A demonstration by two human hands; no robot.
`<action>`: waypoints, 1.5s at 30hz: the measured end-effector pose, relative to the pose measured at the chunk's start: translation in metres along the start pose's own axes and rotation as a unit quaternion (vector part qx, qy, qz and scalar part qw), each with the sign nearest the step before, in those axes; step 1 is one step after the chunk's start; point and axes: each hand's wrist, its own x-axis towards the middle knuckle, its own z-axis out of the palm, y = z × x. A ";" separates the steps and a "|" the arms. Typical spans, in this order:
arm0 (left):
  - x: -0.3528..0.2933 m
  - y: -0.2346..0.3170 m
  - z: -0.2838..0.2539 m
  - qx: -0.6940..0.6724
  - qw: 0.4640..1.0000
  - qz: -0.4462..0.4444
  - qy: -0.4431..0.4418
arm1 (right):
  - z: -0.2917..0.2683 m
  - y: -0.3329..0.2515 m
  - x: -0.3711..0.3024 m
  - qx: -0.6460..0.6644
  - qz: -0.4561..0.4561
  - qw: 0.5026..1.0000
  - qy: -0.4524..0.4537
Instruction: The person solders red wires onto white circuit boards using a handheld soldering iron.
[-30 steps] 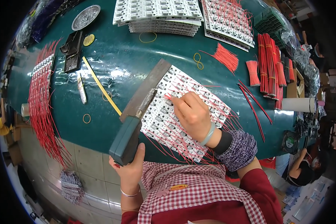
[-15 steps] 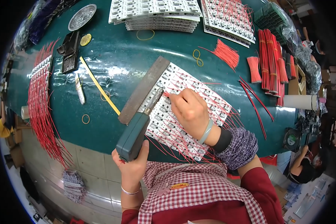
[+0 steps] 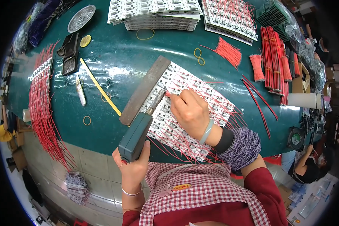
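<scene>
My left hand [image 3: 133,162] is closed round the handle of a dark green soldering gun [image 3: 135,136]. Its metal tip reaches up and right over a white circuit board panel [image 3: 162,126]. Over the same panel, my right hand [image 3: 190,111] pinches a short red wire [image 3: 168,93], whose end is at the tip. Many red wires [image 3: 218,105] stick out from the panel's right and lower parts. A flat dark metal bar [image 3: 146,90] lies along the panel's upper left edge.
At the left hangs a wired panel [image 3: 41,94] with long red wires. Stacked white panels [image 3: 154,9] stand at the back, with red wire bundles [image 3: 272,60] at the right. Near the left back are a metal bowl [image 3: 81,19], a black holder [image 3: 70,54] and a yellow strip [image 3: 100,86].
Both hands hold nearly the same pose. The soldering tip and the right hand's pinched wire have shifted only slightly.
</scene>
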 end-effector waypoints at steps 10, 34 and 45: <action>0.011 0.003 -0.004 0.028 0.997 0.059 -0.036 | 0.000 0.002 0.000 0.020 -0.003 1.000 -0.001; -0.004 -0.005 -0.006 0.010 1.000 -0.008 0.016 | -0.001 0.005 -0.004 0.008 0.013 1.000 -0.011; 0.002 -0.004 0.000 0.027 0.999 0.018 0.000 | 0.001 0.005 -0.002 0.028 0.022 0.999 0.009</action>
